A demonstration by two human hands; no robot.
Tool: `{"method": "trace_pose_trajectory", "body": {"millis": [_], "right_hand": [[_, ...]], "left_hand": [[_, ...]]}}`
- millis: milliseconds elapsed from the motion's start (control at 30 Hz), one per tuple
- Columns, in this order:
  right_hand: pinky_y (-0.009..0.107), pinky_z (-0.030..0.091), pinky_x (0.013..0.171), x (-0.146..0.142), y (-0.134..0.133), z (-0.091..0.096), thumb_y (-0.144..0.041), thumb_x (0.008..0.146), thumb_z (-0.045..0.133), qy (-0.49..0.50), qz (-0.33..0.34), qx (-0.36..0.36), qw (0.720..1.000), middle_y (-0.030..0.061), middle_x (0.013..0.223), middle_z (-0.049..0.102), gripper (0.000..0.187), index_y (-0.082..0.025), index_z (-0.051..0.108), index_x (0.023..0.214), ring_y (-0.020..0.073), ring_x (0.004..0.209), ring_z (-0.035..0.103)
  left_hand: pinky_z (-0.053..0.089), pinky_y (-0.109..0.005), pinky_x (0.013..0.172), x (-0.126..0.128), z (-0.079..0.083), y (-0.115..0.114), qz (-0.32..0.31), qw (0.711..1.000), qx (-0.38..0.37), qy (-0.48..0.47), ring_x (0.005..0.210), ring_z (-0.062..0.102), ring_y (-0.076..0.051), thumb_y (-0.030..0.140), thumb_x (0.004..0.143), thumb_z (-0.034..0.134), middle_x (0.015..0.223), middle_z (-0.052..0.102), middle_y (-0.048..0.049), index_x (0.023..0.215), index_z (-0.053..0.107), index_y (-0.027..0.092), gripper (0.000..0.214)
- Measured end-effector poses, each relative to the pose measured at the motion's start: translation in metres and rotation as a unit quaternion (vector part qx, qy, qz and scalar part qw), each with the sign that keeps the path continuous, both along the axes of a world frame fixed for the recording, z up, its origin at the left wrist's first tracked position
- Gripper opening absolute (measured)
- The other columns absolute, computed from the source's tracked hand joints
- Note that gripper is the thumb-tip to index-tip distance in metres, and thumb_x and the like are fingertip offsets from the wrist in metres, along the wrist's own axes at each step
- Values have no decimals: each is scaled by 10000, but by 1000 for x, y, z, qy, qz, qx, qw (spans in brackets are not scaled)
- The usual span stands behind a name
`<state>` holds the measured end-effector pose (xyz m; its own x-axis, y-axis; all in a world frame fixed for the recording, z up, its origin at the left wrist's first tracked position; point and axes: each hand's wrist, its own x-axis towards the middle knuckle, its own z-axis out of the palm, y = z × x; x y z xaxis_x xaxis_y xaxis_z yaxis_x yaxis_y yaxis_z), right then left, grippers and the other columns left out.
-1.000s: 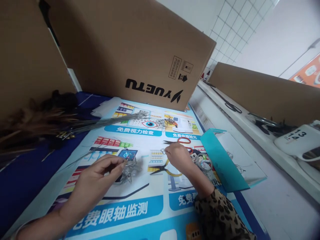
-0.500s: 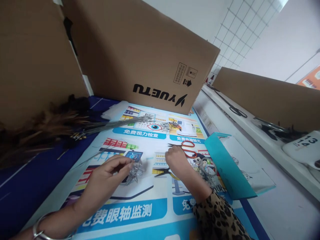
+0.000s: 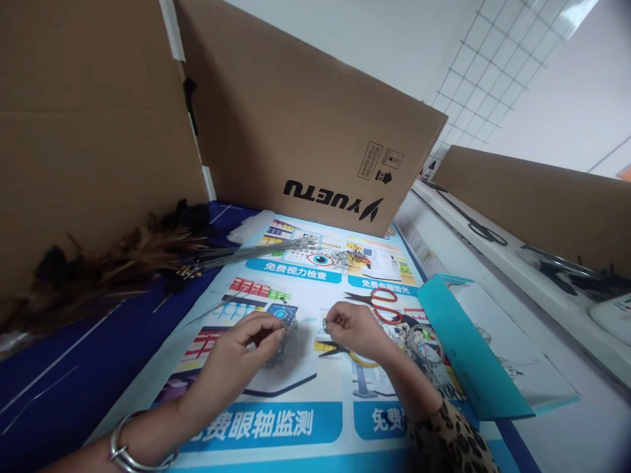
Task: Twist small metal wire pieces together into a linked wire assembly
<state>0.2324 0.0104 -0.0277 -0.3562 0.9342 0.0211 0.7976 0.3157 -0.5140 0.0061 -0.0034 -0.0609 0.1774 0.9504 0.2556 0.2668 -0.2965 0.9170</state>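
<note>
My left hand (image 3: 251, 345) is closed in a pinch, thumb against forefinger, on a tangle of thin silvery wire (image 3: 280, 351) that hangs below the fingertips and is blurred. To its right, my right hand (image 3: 352, 328) also pinches. A tiny dark piece shows at its fingertips, too small to name. Just behind the right hand lie orange-handled scissors (image 3: 387, 305), with their blades pointing left. Pliers with yellow handles (image 3: 340, 351) lie partly under the right wrist. A clear tape roll (image 3: 426, 343) rests among small wire pieces right of the right forearm.
A teal-edged open box (image 3: 473, 361) stands at the right with small wire pieces inside. Long thin wires (image 3: 251, 251) and brown feathers (image 3: 123, 263) lie at the left back. Cardboard panels (image 3: 305, 118) wall the printed table cover. Black scissors (image 3: 486, 231) lie on the right ledge.
The view has swung, so the scene sits farther right. My right hand has turned from a fist-like pose, and a small dark piece now shows at its fingertips. The left hand still pinches the wire tangle.
</note>
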Motion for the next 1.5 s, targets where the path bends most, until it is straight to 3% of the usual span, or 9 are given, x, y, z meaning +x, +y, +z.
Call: {"method": "trace_pose_trajectory", "body": {"millis": [67, 200, 633, 1233, 1500], "right_hand": [[143, 371, 494, -14, -7, 4, -187, 759, 502, 88, 18, -26, 996, -36, 650, 580, 54, -189, 555, 766, 77, 580, 538], [157, 373, 503, -36, -15, 10, -153, 720, 510, 153, 26, -37, 987, -34, 635, 564, 66, -183, 567, 733, 81, 566, 519], [164, 330, 521, -51, -20, 19, -144, 717, 508, 53, 49, 36, 997, -41, 634, 567, 79, -196, 561, 693, 76, 563, 503], [154, 315, 501, -51, -21, 19, -135, 706, 497, 65, 51, 10, 997, -47, 607, 541, 92, -186, 572, 690, 66, 543, 484], [160, 317, 498, -48, -22, 18, -114, 674, 508, 80, 65, -4, 995, -48, 600, 527, 88, -184, 562, 671, 71, 537, 468]], "left_hand": [[436, -279, 725, 1, 3, -1, 3, 1000, 4, 5, 820, 551, -176, 266, 795, 544, 853, 584, -35, 811, 583, 183, 93], [436, -278, 717, 2, 4, -4, -5, 1000, 6, 22, 797, 559, -171, 246, 799, 528, 835, 601, -32, 804, 589, 179, 91], [457, -279, 721, 4, 4, -9, -30, 997, 32, 71, 792, 580, -166, 211, 806, 498, 852, 630, -38, 866, 599, 175, 123], [443, -248, 699, 3, 11, -6, -66, 995, 20, 67, 771, 577, -152, 174, 799, 480, 807, 632, -19, 812, 605, 178, 126], [404, -241, 639, -1, 14, 0, -135, 983, 27, 120, 706, 535, -142, 156, 809, 422, 740, 583, -6, 760, 556, 184, 146]]}}
